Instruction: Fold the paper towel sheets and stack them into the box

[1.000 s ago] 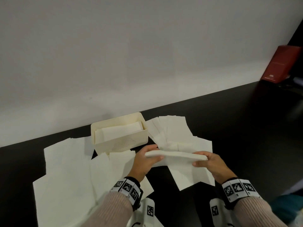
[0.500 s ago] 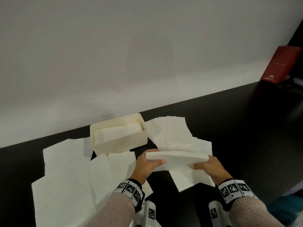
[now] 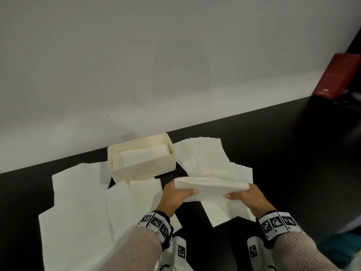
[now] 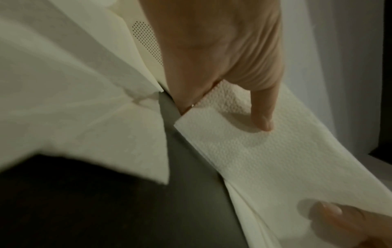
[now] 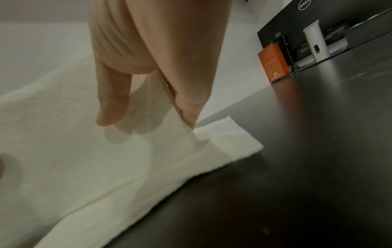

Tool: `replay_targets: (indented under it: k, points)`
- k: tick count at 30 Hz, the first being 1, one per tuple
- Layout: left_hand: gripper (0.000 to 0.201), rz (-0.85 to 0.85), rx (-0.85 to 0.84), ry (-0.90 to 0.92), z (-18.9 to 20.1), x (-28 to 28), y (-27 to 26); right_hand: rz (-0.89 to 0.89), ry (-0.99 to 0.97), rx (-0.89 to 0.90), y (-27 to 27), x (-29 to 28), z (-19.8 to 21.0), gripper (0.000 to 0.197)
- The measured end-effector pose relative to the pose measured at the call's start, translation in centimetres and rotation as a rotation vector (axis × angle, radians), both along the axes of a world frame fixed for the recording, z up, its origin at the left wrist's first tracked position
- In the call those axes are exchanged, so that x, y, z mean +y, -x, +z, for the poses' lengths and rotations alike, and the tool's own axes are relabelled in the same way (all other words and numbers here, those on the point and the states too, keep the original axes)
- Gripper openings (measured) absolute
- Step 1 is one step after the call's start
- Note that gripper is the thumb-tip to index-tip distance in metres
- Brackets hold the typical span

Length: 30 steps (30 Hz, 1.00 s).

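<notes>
Both hands are pinching a folded paper towel (image 3: 211, 187) above the black table (image 3: 293, 163): left hand (image 3: 175, 198) at one end, right hand (image 3: 248, 198) at the other. Folded sheets (image 3: 144, 157) are lying inside the cream box (image 3: 144, 171) just beyond.

The right hand (image 5: 148, 67) pinches the end of a folded paper towel sheet (image 5: 63, 151), the thumb on top and the fingers behind it; this grip is at the sheet's right edge. Under it another sheet (image 5: 222, 142) lies flat on the dark surface (image 5: 297, 167). Far behind stand an orange box (image 5: 273, 65), a white bottle (image 5: 317, 42) and a black monitor (image 5: 297, 21).
</notes>
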<state>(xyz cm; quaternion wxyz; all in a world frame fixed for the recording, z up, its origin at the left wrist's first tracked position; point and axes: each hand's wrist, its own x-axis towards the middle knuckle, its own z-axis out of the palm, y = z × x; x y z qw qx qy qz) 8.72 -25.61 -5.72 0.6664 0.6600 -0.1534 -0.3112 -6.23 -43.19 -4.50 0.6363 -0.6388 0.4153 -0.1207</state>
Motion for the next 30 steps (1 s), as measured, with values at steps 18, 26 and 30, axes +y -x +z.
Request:
replay_targets:
  k: [18,26,30]
  points:
    - [0.025,-0.160,-0.447,-0.201,5.8,-0.9,-1.3,0.119,0.324,-0.279,-1.6,0.5,11.1,0.022]
    - [0.019,-0.163,-0.198,0.051,6.7,-2.8,1.0,0.108,0.133,-0.465,-2.5,1.6,10.0,0.044]
    - [0.024,-0.113,-0.095,0.096,4.5,-2.5,1.8,0.154,0.012,-0.348,-2.7,2.5,5.7,0.039]
